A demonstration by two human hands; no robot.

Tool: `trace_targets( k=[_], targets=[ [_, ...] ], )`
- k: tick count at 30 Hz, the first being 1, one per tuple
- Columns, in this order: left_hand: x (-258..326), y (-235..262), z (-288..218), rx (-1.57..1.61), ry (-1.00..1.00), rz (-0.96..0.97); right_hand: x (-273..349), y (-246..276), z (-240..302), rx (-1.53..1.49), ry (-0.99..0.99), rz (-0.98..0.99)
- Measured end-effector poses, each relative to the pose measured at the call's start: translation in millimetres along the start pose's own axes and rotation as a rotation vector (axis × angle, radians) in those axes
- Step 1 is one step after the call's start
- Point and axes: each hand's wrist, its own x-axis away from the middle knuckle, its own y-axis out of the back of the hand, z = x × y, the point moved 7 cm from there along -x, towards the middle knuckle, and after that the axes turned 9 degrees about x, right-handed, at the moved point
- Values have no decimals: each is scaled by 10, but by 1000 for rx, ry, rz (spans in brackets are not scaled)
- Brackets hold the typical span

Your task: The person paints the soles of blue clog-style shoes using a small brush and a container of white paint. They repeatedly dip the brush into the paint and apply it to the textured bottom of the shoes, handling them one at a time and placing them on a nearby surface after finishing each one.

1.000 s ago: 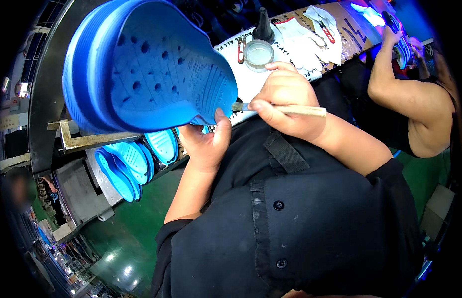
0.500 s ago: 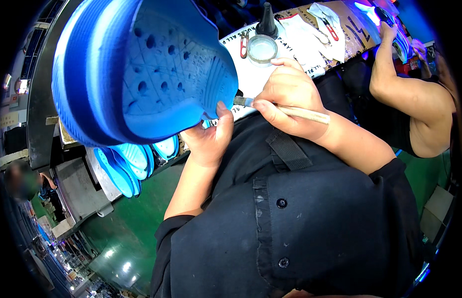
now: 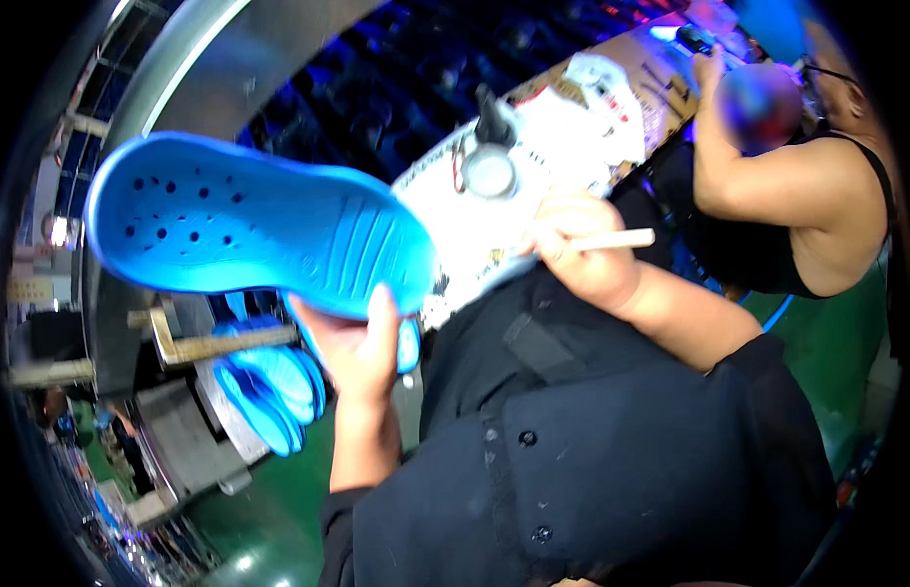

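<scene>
In my left hand [image 3: 352, 342] is a blue foam shoe sole [image 3: 269, 230], its dotted and ribbed inner face turned up, with my thumb on the near rim. My right hand [image 3: 587, 249] pinches a brush [image 3: 616, 239] by its pale wooden handle, to the right of the sole; its bristle end is blurred. Beyond my right hand, a round glass dish [image 3: 490, 172] stands on the white-covered bench beside a dark cone-shaped bottle [image 3: 493, 122]. Small red-handled snips [image 3: 460, 168] lie left of the dish.
Several blue soles [image 3: 269, 386] rest on a ledge at lower left, near a wooden bar [image 3: 230, 342]. A curved metal machine edge [image 3: 196, 64] runs along the upper left. White cloths [image 3: 606, 103] lie on the bench. A co-worker's arm [image 3: 768, 186] is at the right.
The sole has swung lower and flatter, away from my view, so its whole inner face shows. The brush in my right hand has moved clear of the sole's end.
</scene>
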Motion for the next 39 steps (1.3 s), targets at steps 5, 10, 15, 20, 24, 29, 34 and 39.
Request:
trace_targets(
  k=[5, 10, 15, 20, 24, 29, 34, 39],
  targets=[
    [-102, -504, -418, 345, 469, 403, 109, 266, -213, 46, -70, -115],
    [-561, -1795, -570, 315, 475, 770, 288, 448, -574, 48, -117, -191],
    [-2039, -3312, -864, 762, 545, 604, 364, 689, -624, 34, -228, -232],
    [-2044, -3681, -902, 780, 321, 672, 497, 850, -796, 22, -298, -269],
    [-1424, -2855, -272, 481, 302, 580, 561, 885, -964, 28, -278, -346],
    [-1053, -806, 596, -208, 269, 251, 529, 676, -1035, -101, -323, -297],
    [-510, 1330, 798, -1176, 171, 5, 485, 419, -1066, -242, -475, -187],
    [36, 2224, 1259, -1522, 655, -30, 398, 77, -932, -346, -513, -80]
  ],
)
